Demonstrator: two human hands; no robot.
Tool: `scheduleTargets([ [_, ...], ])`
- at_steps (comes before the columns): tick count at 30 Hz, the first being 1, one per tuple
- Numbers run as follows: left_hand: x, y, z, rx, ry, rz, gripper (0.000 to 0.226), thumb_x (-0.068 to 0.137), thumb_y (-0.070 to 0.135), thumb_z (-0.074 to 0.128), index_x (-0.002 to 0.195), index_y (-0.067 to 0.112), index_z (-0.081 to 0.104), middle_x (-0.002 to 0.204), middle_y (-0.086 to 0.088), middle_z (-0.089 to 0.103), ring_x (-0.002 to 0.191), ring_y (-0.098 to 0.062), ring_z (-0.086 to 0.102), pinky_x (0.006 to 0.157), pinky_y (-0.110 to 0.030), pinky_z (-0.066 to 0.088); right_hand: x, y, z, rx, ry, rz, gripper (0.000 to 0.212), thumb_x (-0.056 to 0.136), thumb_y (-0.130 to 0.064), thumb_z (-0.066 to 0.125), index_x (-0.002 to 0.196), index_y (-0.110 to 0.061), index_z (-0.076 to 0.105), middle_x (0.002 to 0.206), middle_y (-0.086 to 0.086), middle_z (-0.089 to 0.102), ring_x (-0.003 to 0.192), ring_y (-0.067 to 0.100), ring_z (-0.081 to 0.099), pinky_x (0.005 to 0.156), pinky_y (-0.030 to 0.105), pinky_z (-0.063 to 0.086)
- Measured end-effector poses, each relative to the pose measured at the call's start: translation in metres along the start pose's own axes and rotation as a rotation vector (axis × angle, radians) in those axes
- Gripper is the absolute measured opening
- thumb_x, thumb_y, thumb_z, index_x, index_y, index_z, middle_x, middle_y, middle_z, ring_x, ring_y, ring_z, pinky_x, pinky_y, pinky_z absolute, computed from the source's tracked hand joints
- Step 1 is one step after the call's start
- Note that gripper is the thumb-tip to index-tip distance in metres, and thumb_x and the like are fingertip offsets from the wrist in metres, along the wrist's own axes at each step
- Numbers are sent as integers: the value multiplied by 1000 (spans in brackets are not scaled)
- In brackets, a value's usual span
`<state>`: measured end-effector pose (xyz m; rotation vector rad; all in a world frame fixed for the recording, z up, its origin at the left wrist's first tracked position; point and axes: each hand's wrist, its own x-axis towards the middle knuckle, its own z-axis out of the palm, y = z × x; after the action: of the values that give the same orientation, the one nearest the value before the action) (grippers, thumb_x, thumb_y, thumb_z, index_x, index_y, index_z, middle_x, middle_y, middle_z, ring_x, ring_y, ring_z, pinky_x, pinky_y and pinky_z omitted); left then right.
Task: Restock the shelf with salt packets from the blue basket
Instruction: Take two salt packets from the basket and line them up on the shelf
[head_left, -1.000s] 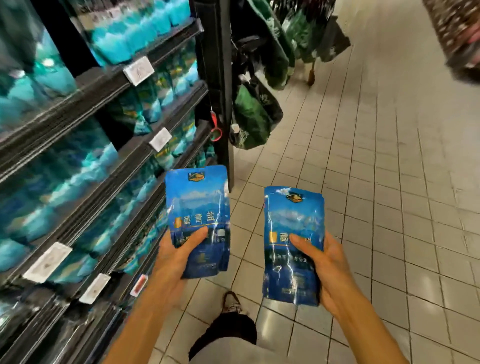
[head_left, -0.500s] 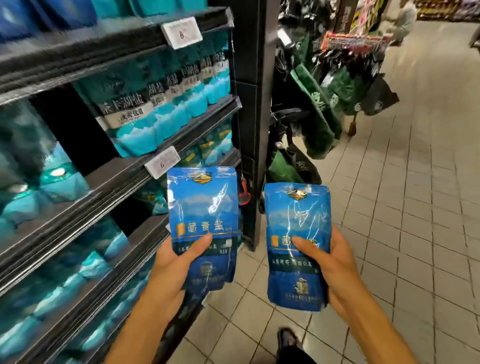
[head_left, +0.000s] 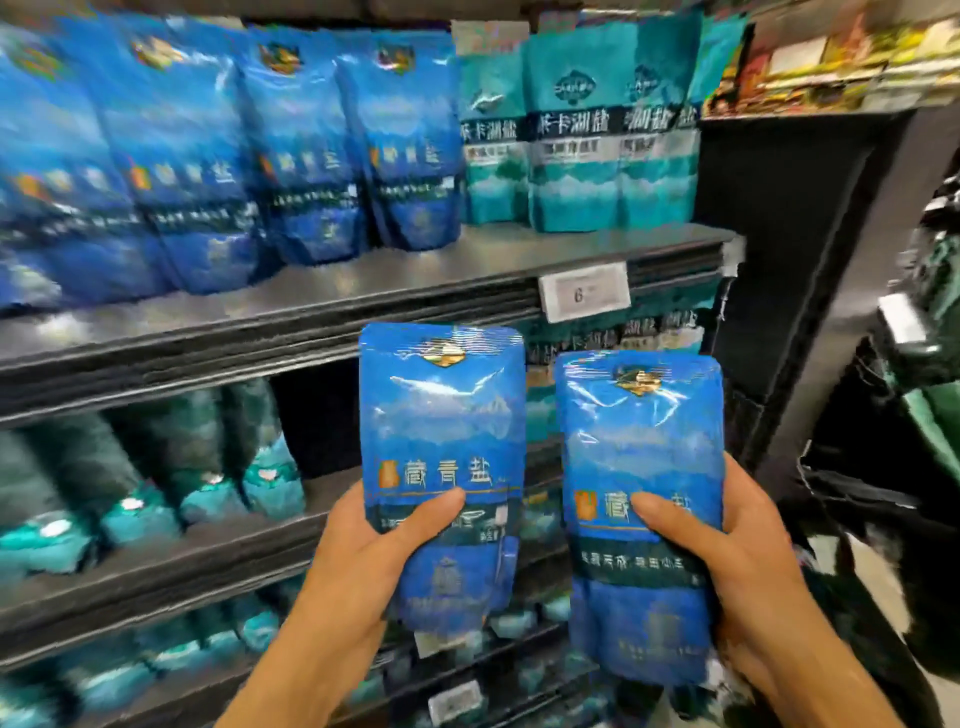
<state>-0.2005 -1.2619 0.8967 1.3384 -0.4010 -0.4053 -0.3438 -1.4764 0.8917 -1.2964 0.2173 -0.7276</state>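
The shelf (head_left: 363, 291) and its rows of blue packets (head_left: 291, 145) are smeared by blur, their print unreadable. The left hand (head_left: 374, 556) grips one upright salt packet (head_left: 441, 441), thumb across its front; the right hand (head_left: 727, 566) grips another (head_left: 641, 467) just beside it, fingers hidden behind.

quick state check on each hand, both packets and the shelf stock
left hand: grips the left salt packet, thumb across its front
right hand: grips the right salt packet, thumb across its front
left salt packet: upright, label facing camera
right salt packet: upright, slightly lower
blue packets on upper shelf: standing in a row
teal packets: standing right of them
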Motion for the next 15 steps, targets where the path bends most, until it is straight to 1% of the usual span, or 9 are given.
scheduleTargets([
  [1, 6, 13, 1, 4, 20, 36, 41, 64, 36, 86, 103, 33, 77, 114, -1, 77, 99, -26, 76, 70, -40, 63, 16, -8, 7, 20, -32, -17, 53, 60, -21, 85, 112, -23, 72, 112, 12, 76, 94, 31, 76, 68, 37, 61],
  [5, 38, 79, 1, 48, 98, 250, 41, 63, 30, 85, 103, 24, 78, 107, -4, 79, 95, -25, 77, 71, -37, 63, 85, -44, 50, 74, -166, -125, 45, 62, -22, 82, 106, -21, 75, 110, 11, 77, 90, 26, 77, 68, 34, 61],
  [7, 57, 115, -2, 54, 116, 344, 41, 62, 28, 84, 101, 20, 78, 106, -4, 79, 92, -22, 77, 69, -35, 62, 116, -66, 74, 99, -238, -186, 46, 65, -22, 80, 109, -18, 72, 111, 11, 77, 91, 26, 76, 71, 38, 62],
  [9, 78, 148, -5, 85, 134, 424, 39, 65, 24, 83, 102, 15, 76, 103, -3, 80, 90, -20, 77, 69, -33, 62, 146, -86, 98, 102, -302, -235, 52, 68, -21, 80, 118, -12, 68, 113, 11, 76, 92, 25, 75, 74, 39, 62],
  [12, 117, 185, -12, 107, 145, 438, 27, 80, 12, 79, 106, 12, 75, 100, -3, 80, 89, -19, 77, 74, -38, 64, 191, -109, 129, 119, -347, -263, 56, 72, -16, 75, 126, -3, 64, 113, 12, 76, 90, 24, 75, 76, 39, 61],
  [15, 154, 199, -19, 127, 177, 400, 28, 86, 9, 76, 114, 9, 73, 103, -4, 79, 92, -19, 76, 82, -41, 63, 232, -119, 156, 146, -367, -256, 59, 71, -12, 74, 127, 1, 63, 109, 11, 77, 87, 22, 74, 77, 38, 62],
])
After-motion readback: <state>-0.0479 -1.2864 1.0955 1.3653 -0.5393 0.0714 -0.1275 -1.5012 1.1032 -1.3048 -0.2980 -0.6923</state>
